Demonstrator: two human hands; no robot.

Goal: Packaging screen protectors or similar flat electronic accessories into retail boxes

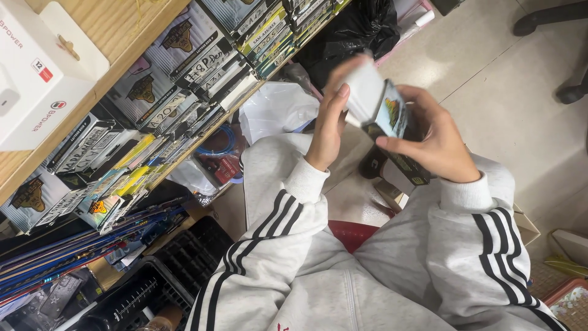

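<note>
My left hand [329, 125] and my right hand [432, 138] hold a stack of flat printed packets [384, 116] between them, raised over my lap. The left fingers press on the pale, blurred top of the stack. The right hand wraps around the dark, colourful packets from the right side, thumb across the front. Both arms wear light grey sleeves with black stripes.
Wooden shelves [122, 24] at the left hold rows of similar flat packets [184, 67] standing on edge. A white box [37, 67] sits on the top shelf. Black crates [153, 282] stand below. A red stool [352, 233] shows between my legs, a black bag [361, 27] on the tiled floor.
</note>
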